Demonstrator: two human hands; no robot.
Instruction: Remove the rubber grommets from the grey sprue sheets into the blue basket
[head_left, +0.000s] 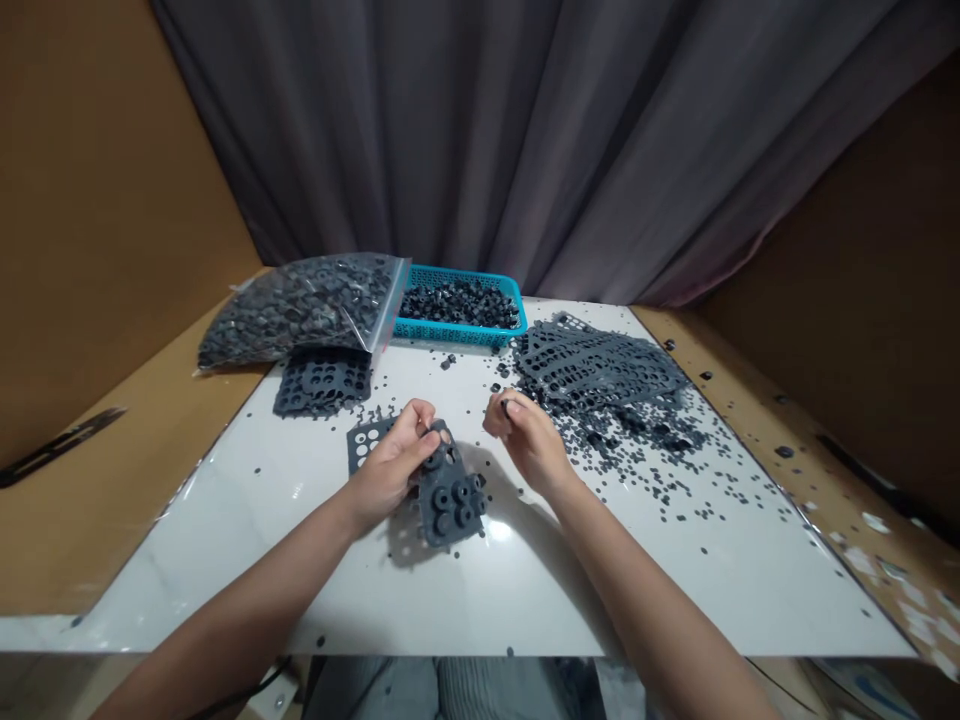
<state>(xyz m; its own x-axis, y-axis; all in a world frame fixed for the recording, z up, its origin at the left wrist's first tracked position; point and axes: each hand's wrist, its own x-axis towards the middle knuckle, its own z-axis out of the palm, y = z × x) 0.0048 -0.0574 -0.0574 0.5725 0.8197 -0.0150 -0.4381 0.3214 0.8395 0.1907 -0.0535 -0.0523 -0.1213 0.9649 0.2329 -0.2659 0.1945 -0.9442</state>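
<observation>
My left hand (396,460) grips the upper end of a dark grey rubber sheet (433,535), thumb on top. Raised round rings stand on the sheet's lower part, and open holes show close to my thumb. My right hand (534,445) is closed in a pinch, up and to the right of the sheet and apart from it. A small black rubber piece (507,406) shows between its thumb and fingers; its exact shape is partly hidden. Beneath my left hand lies a punched sheet (364,442) with round holes, partly covered.
A blue basket (517,318) full of small black pieces stands at the back. Left of it, a full clear zip bag (300,305) leans over stacked ringed sheets (322,385). Punched-out sheets (600,365) are heaped at right, with many tiny dark bits (660,470) scattered around.
</observation>
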